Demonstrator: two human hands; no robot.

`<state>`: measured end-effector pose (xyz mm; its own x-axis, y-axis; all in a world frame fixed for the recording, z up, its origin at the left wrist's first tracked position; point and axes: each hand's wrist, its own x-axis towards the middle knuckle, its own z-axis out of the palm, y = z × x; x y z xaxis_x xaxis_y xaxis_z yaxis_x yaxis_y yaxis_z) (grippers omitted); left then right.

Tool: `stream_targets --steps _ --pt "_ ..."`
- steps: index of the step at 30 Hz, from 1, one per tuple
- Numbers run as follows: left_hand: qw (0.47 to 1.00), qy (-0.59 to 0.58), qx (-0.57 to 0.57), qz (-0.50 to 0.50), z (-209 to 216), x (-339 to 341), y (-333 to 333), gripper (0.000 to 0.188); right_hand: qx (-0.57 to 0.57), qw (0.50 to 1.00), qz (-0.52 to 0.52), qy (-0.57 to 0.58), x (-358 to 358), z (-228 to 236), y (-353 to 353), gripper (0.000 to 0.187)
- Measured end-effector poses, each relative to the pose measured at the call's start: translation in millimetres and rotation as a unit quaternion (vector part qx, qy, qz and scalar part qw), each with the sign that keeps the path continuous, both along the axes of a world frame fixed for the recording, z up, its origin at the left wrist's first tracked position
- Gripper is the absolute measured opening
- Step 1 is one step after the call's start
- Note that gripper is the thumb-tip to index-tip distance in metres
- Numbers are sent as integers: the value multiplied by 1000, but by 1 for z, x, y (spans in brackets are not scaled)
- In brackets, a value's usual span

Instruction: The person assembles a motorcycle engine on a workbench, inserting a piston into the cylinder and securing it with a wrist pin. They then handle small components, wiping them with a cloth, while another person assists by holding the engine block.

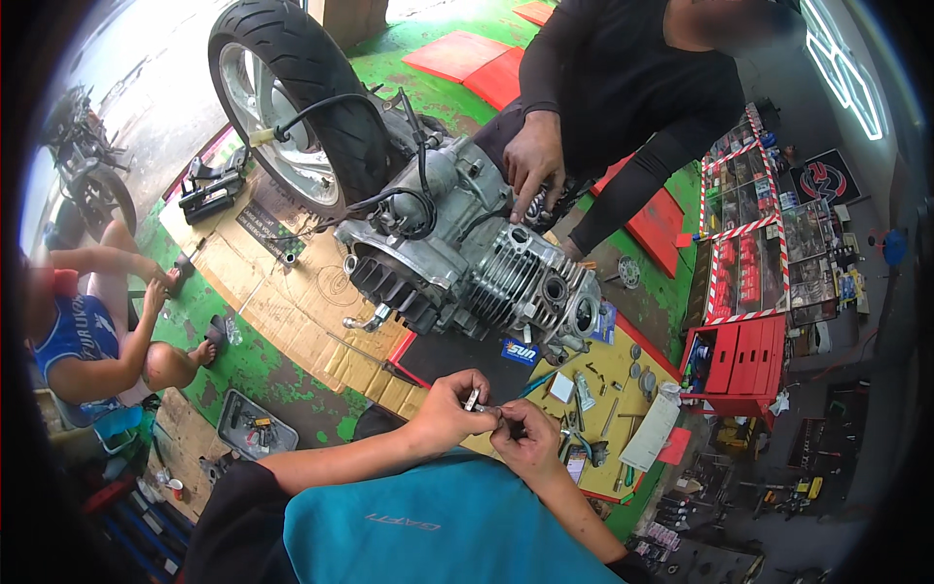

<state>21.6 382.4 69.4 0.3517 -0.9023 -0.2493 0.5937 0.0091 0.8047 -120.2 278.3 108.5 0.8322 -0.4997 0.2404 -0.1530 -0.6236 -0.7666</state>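
Observation:
Close in front of my body, my left hand point(452, 411) is closed around a small silver metal part point(473, 398), pinched between thumb and fingers. My right hand point(527, 440) meets it, its fingertips pressed together at the part's right end; what lies between them is too small to make out. Just beyond my hands stands a scooter engine point(457, 248) with a finned cylinder point(511, 277) and a rear wheel point(292, 107) attached. Across from me, a co-worker's hand point(535, 161) touches the engine's far side near the cylinder.
Right of my hands, a yellow board point(608, 409) holds tools, a tube and small parts. Cardboard point(282, 302) lies under the engine. A grey tray point(255, 424) sits at lower left, near a seated person point(92, 321). A red drawer cabinet point(735, 368) stands right.

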Motion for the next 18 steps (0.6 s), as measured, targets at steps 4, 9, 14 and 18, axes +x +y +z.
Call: stream_targets --steps 4,9,14,18 --pt "1000 14 3 10 3 2 -1 25 56 998 7 13 1 7 1 20" --pt "992 123 -9 -38 0 6 5 25 179 982 24 61 -8 -1 -9 14" --pt "985 156 -6 -72 6 9 11 24 250 967 16 49 -12 1 -6 12" --pt "990 113 -13 -77 22 6 6 24 204 977 48 31 -10 17 -12 16"
